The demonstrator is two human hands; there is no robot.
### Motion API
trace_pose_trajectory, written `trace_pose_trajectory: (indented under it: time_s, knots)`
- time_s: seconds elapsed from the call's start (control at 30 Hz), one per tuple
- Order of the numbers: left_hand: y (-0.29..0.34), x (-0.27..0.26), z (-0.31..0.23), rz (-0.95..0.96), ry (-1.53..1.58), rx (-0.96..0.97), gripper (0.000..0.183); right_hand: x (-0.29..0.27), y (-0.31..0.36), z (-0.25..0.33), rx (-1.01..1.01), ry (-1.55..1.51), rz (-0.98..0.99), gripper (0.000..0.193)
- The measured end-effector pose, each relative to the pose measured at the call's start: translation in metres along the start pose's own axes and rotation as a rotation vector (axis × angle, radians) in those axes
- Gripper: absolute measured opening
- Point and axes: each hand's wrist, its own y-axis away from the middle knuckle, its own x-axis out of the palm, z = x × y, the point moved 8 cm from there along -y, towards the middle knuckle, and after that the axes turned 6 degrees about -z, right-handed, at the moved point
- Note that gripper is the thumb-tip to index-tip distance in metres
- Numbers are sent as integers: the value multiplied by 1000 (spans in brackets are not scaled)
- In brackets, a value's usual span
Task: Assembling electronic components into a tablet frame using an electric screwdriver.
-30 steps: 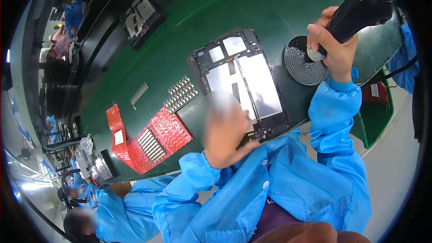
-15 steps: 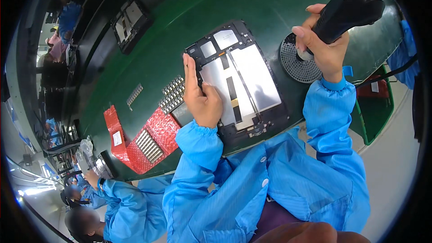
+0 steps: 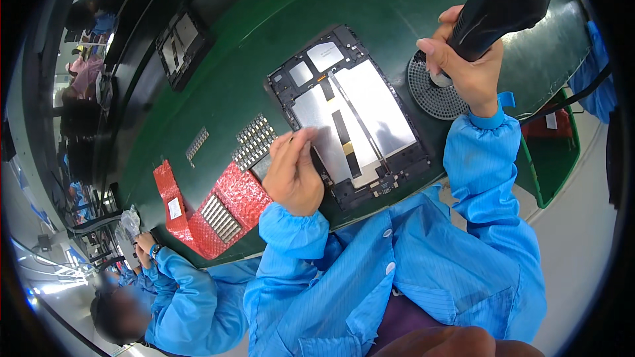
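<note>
My right hand [image 3: 468, 66] is wrapped round a black corded power tool [image 3: 493, 16], which looks like an electric screwdriver. Its tip is hidden behind my fingers, above a round grey dish with a grid of small pits [image 3: 440, 100]. A tablet-like device [image 3: 389, 102] lies open on the green table, its silvery metal plates and dark flat cables exposed within a black frame. Beside its left edge hovers my left hand [image 3: 296, 175]. The left fingers are bent and smeared by motion, so whether anything is between them does not show.
Left of the device lie a strip of small metal parts [image 3: 254, 142], a smaller strip [image 3: 197, 145] and red bubble wrap [image 3: 241, 192] bearing a row of metal bars [image 3: 220, 218]. A similar device [image 3: 177, 46] stands far left. A co-worker [image 3: 188, 291] sits lower left; a green bin [image 3: 539, 178] is right.
My left hand has come off the device's left edge and drawn back toward me, its fingers bending. My right hand still grips the screwdriver over the round dish.
</note>
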Motion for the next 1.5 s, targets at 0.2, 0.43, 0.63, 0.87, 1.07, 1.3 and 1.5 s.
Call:
trace_pose_trajectory:
  time_s: [0.2, 0.43, 0.63, 0.87, 1.07, 1.3, 1.5]
  knots:
    - [15, -37, 22, -264, 297, -471, 13, 8, 2, 1, -20, -4, 44, 31]
    - [19, -55, 50, -107, 1, -343, 17, 5, 7, 15, -20, 45, -15, 37]
    - [24, -20, 75, -46, 544, -860, 16, 40, 4, 42, -106, -20, 104, 37]
    - [0, 7, 88, 113, 577, -793, 14, 110, 22, 51, -101, -95, 286, 40]
    - [-14, 9, 96, 101, 444, -555, 9, 151, 31, 52, -75, -163, 353, 39]
    - [-16, 9, 94, 79, 505, -584, 10, 194, 33, 43, -57, -143, 434, 39]
    - [-8, 14, 100, 203, 573, -837, 12, 214, 37, 11, 9, -140, 455, 37]
